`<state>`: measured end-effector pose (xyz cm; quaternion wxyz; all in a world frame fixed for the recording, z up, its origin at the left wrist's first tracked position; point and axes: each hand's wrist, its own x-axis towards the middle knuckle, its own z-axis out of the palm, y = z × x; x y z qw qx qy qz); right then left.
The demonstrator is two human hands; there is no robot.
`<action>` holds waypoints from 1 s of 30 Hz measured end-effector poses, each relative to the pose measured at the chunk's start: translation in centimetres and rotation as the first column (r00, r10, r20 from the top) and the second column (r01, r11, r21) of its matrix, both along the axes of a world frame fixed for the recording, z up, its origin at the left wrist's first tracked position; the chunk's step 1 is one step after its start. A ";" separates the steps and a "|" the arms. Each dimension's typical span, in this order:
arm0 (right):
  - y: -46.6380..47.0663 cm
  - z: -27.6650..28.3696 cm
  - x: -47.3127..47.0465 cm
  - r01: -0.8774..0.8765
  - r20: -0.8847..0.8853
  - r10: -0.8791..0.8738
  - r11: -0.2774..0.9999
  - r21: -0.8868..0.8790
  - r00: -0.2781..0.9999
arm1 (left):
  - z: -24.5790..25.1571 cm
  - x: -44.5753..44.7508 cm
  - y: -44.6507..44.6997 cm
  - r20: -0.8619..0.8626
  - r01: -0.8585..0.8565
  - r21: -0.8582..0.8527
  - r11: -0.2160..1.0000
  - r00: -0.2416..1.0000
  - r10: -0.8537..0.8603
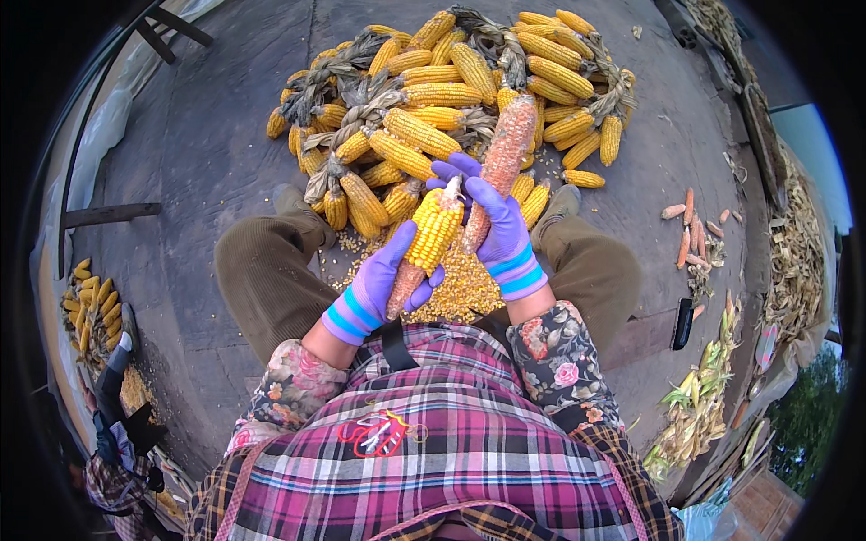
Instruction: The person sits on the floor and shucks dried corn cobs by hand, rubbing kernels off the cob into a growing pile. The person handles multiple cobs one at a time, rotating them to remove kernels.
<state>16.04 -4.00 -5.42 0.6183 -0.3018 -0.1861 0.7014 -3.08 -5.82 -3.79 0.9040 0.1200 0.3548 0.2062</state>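
In purple gloves with blue wrist bands, I hold corn in front of my lap. My left hand [379, 291] grips a partly shelled corn ear [433, 230]. Yellow kernels cover its upper part, while the lower end is bare, pinkish cob. My right hand [497, 226] holds a bare corncob [507, 145], tilted up and away from me. Its fingers also reach behind the tip of the partly shelled ear; whether they touch it is hidden. Loose corn kernels [467, 291] lie heaped on the ground between my legs, below both hands.
Beyond my feet lies a large pile of corn ears [433, 95] braided by their husks. Bare cobs [695, 237], a black object [682, 324] and green-white husks [700, 399] lie at right. At far left, another person [115, 466] sits beside a smaller corn pile [91, 308], near a wooden leg [111, 215].
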 end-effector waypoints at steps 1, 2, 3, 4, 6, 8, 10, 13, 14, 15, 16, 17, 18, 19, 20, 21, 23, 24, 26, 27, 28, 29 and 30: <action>-0.1 0.0 0.1 -0.033 -0.060 0.035 0.999 0.030 0.998 | 0.6 0.1 -0.3 0.008 0.026 -0.073 0.997 1.000 -0.026; -0.3 -0.1 0.3 -0.064 -0.119 0.071 0.996 0.062 0.990 | -0.4 -0.2 -0.6 0.114 0.081 -0.014 0.997 0.990 -0.079; -0.4 -0.1 0.2 -0.095 -0.179 0.111 0.991 0.096 0.978 | -0.6 -0.3 -0.8 0.120 0.094 -0.020 0.995 0.989 -0.091; -0.7 0.0 0.1 -0.081 -0.160 0.084 0.996 0.027 0.984 | -0.8 -0.3 -0.9 0.125 0.108 -0.027 0.994 0.987 -0.104; -0.6 -0.8 -0.4 -0.046 -0.191 0.052 0.998 0.032 0.980 | -0.9 0.0 -1.3 0.024 0.108 0.020 0.994 0.994 -0.109; -1.0 -1.1 -0.8 0.060 -0.150 -0.080 0.989 -0.132 0.985 | -1.3 0.3 -1.6 -0.180 0.161 0.129 0.978 0.974 -0.137; -1.0 -2.0 -0.4 0.065 -0.038 -0.078 0.962 -0.265 0.996 | 0.1 1.5 -2.3 -0.516 0.266 0.348 0.899 0.855 -0.054; -0.9 -3.4 -1.0 0.218 0.155 -0.166 0.875 -0.433 0.974 | -2.3 2.2 -3.3 -0.895 0.720 0.426 0.548 0.423 0.140; -1.0 -3.7 -1.2 0.241 0.158 -0.187 0.846 -0.476 0.970 | -4.0 1.9 -4.0 -0.873 0.781 0.478 0.402 0.371 0.317; -0.8 -3.5 -1.2 0.262 0.163 -0.207 0.819 -0.511 0.965 | -3.8 1.9 -3.5 -0.861 0.719 0.505 0.477 0.456 0.224; -0.6 -3.2 -1.0 0.224 0.168 -0.164 0.861 -0.457 0.972 | -3.6 1.8 -2.8 -0.830 0.654 0.517 0.552 0.542 0.135; -0.4 -2.9 -0.5 0.141 0.031 -0.141 0.896 -0.422 0.989 | -3.4 1.7 -2.2 -0.778 0.586 0.514 0.626 0.626 0.053; -0.1 -1.6 0.0 0.062 -0.103 -0.108 0.924 -0.376 0.989 | -2.2 1.5 -1.9 -0.471 0.241 0.332 0.912 0.880 -0.061; 0.1 -0.6 0.3 -0.013 -0.236 -0.067 0.947 -0.320 0.970 | -1.7 0.7 -1.1 -0.247 0.166 0.070 0.984 0.958 -0.144; 0.0 -0.4 0.8 -0.082 -0.276 0.029 0.980 -0.181 0.961 | -1.4 0.0 -0.9 -0.107 0.171 0.076 0.982 0.981 -0.163; -0.2 -0.2 0.7 -0.078 -0.258 0.048 0.991 -0.109 0.965 | -0.9 -0.2 -0.8 0.037 0.179 0.081 0.980 0.983 -0.182; -0.7 0.5 0.6 -0.073 -0.217 0.080 0.997 0.037 0.973 | 0.1 0.1 -0.7 0.153 0.160 -0.009 0.987 0.976 -0.157; -0.6 1.0 0.4 -0.078 -0.259 0.102 0.992 0.104 0.961 | 0.3 0.3 -0.8 0.211 0.154 -0.055 0.986 0.968 -0.140; -0.6 0.8 0.4 -0.056 -0.168 0.068 0.996 0.076 0.983 | 0.1 0.6 -1.0 0.074 0.152 0.029 0.988 0.985 -0.154; -0.8 0.7 0.4 -0.043 -0.123 0.050 0.997 0.060 0.991 | -0.2 0.7 -1.2 0.003 0.156 0.067 0.986 0.988 -0.156; -0.8 1.0 0.0 0.042 -0.150 -0.054 0.996 -0.080 0.987 | -0.5 0.7 -1.4 -0.053 0.164 0.088 0.983 0.986 -0.160; -0.8 0.3 -0.2 0.082 -0.071 -0.095 0.983 -0.166 0.993 | -0.8 0.8 -1.6 -0.272 0.250 0.215 0.944 0.944 -0.188; -0.6 -0.3 -0.4 0.128 0.012 -0.129 0.961 -0.246 0.992 | -0.6 1.3 -1.8 -0.480 0.355 0.314 0.880 0.860 -0.176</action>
